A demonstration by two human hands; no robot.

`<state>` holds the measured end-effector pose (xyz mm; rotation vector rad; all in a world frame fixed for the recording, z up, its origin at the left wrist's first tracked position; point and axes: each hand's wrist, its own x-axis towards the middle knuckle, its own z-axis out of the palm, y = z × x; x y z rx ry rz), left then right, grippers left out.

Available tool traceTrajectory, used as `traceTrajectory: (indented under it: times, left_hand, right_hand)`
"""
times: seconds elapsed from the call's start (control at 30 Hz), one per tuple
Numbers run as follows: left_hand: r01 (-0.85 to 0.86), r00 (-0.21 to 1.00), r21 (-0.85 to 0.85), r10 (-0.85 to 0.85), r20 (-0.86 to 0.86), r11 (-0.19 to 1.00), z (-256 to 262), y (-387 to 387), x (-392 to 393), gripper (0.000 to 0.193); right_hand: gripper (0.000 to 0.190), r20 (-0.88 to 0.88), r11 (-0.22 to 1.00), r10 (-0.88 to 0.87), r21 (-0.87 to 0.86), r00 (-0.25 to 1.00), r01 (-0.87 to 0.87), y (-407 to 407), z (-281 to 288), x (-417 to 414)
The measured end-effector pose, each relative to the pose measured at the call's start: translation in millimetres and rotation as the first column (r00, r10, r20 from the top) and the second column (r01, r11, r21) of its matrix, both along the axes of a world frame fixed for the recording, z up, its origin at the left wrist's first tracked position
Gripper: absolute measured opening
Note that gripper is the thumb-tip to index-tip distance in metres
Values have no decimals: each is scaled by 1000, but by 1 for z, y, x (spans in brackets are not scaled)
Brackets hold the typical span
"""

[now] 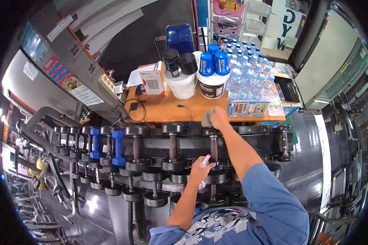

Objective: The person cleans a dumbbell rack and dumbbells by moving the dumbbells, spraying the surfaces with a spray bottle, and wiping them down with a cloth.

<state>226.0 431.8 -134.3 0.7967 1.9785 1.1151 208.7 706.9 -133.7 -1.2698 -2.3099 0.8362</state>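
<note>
My right hand is closed on a greyish cloth, held at the far head of a black dumbbell with a brown grip, by the front edge of the wooden table. Lower and to the left, my left hand grips a small spray bottle with a pink top, near that dumbbell's near head. More black dumbbells and blue dumbbells lie in rows on the rack around my hands.
On the table stand white tubs, blue shaker cups, many water bottles, a desk calendar and a black cable. A power strip is at the left. Gym machines stand lower left.
</note>
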Motion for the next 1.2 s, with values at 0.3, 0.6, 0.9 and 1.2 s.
traceTrajectory:
  times: [0.3,0.6,0.9,1.2]
  left_hand:
    - [38,999,-13,-38,13,999,18,5,-9,44]
    - [18,1000,66,-18,-11,998,-5,5,-11,48]
    - [52,998,17,-52,19,998,15,5,-8,45]
    - [27,995,77,-20,-94,997,2,-2,-2,48]
  right_hand:
    - [25,-411,928,37,352,911,121,-66,-12,59]
    - [22,-246,984,-116,102,962,145,-54,-11,55]
    - [14,149,734,330,580,932,-353,-80,20,70]
    - [24,-193,849,478,354,857,-394,-118,-17,118]
